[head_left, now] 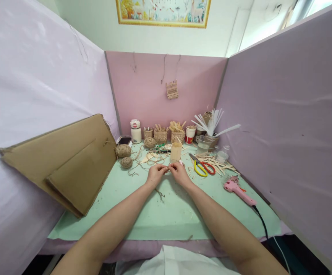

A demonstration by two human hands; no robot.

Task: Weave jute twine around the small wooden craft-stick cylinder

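Pale green tabletop [180,225], pink board [143,88] behind. Thin strand [167,170], likely twine but too small to be sure, is mid-table at the fingertips. Left hand [156,174] and right hand [179,174] both pinch it, tips nearly meeting. Good handling: pinches close together, tension light and even, forearms steady. Wooden container [175,152] stands just beyond the fingers; mind the knuckles. Loose twine piece [160,194] lies below the left hand; avoid snagging it. Scissors [201,168] near on the right, blade tips pointing away; glue gun [239,193] farther right, best kept clear of the forearm. Twine balls [126,162] off left.
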